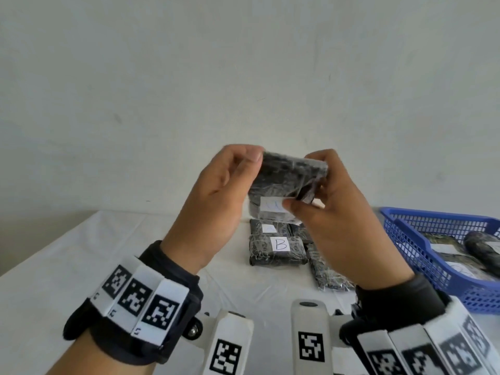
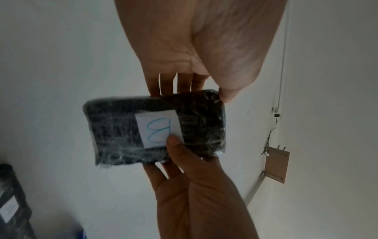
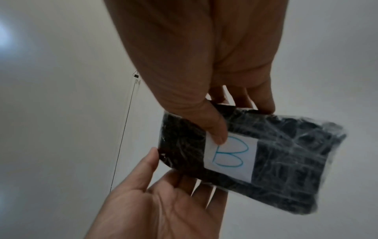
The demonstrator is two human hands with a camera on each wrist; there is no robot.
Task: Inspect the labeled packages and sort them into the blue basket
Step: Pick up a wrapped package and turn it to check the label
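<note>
White cloth covers the desk [image 1: 130, 239] in front of me, and behind it stands a plain pale wall [image 1: 243, 77]. Above the desk I hold one black package [image 1: 284, 182] wrapped in clear film, raised in the air with both hands. My left hand [image 1: 216, 190] pinches one end of it, the thumb on the near face and the fingers behind. My right hand [image 1: 332, 212] grips the other end, and its thumb [image 3: 212, 127] presses on the edge of the white label [image 3: 231, 158]. On this label a blue letter B is written, clear in both wrist views. Below the held package, on the desk, lies a group of other black packages [image 1: 319, 266]; the nearest of them, the package marked B [image 1: 278, 250], shows a white label with a dark letter B. To the right of the held package, lower and on the desk, stands the blue basket [image 1: 422, 239], and inside it several wrapped packages [image 1: 476, 244] already lie with white labels that I cannot read. Around both my wrists are black bands with square black-and-white markers [image 1: 135, 296].
</note>
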